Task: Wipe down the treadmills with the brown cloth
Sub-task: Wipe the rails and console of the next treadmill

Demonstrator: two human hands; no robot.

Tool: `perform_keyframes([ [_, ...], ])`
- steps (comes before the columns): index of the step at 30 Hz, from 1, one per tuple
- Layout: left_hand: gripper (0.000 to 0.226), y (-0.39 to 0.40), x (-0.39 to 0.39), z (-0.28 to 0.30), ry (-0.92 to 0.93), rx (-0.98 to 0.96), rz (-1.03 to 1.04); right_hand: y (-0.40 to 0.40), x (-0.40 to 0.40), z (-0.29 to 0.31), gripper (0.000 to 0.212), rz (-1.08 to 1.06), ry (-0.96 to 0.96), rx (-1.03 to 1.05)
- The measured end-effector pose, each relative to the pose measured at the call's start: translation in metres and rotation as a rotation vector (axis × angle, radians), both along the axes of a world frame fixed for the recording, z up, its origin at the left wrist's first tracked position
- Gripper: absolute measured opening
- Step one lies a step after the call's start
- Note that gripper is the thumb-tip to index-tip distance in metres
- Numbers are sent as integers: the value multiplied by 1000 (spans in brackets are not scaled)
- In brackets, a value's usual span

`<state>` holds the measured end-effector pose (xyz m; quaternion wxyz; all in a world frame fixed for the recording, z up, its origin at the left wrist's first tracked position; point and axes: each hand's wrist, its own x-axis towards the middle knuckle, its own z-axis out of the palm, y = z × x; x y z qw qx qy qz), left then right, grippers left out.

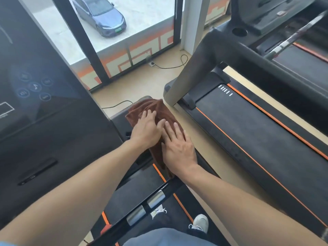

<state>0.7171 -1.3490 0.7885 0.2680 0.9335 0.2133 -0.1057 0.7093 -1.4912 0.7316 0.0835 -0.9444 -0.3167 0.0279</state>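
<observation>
The brown cloth (pixel 156 112) lay bunched over the front right corner of the near treadmill (pixel 142 185), on its black motor cover, just right of the console (pixel 44 103). Both hands rested on the cloth, side by side and touching. The left hand (pixel 147 129) lay flat with fingers nearly straight, pressing the upper part of the cloth. The right hand (pixel 179 150) lay flat just right of the left hand, fingers extended and close together, pressing the cloth's lower part. Neither hand curled round the fabric.

Below the cloth, the near treadmill's belt showed an orange edge stripe (pixel 159 173). A black crossbar with two silver grip pads (pixel 156 198) crossed below the hands. A white shoe (pixel 201 223) stood on the belt, below the crossbar.

Right of the cloth, apart from it across a strip of tan floor (pixel 193 125), stood a second treadmill (pixel 257 139) with a grey upright. Above the cloth, a power cord (pixel 117 104) lay on the floor. Beyond the window (pixel 142 23), well above the cloth, a grey car (pixel 101 16) stood parked.
</observation>
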Motion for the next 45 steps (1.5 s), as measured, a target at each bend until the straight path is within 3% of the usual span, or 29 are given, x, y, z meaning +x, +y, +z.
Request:
perform_keyframes([
  [8,73,7,52,-31,38,45,-249,27,28,4,75,-200,177,47],
  [14,97,15,86,-32,43,30,-264,48,66,23,55,-334,413,94],
  [24,90,6,76,-35,36,265,-452,28,60,21,50,-384,422,122],
  [32,128,-101,20,-40,58,358,-589,-85,-7,17,62,-403,404,107],
  [36,114,-182,-24,-42,87,400,-676,-163,-57,17,66,-409,377,58],
  [40,119,-272,-82,-51,26,410,-708,-254,-115,23,68,-438,436,11],
  [45,102,-361,-142,-55,-68,300,-644,-339,-163,34,71,-488,467,-58],
])
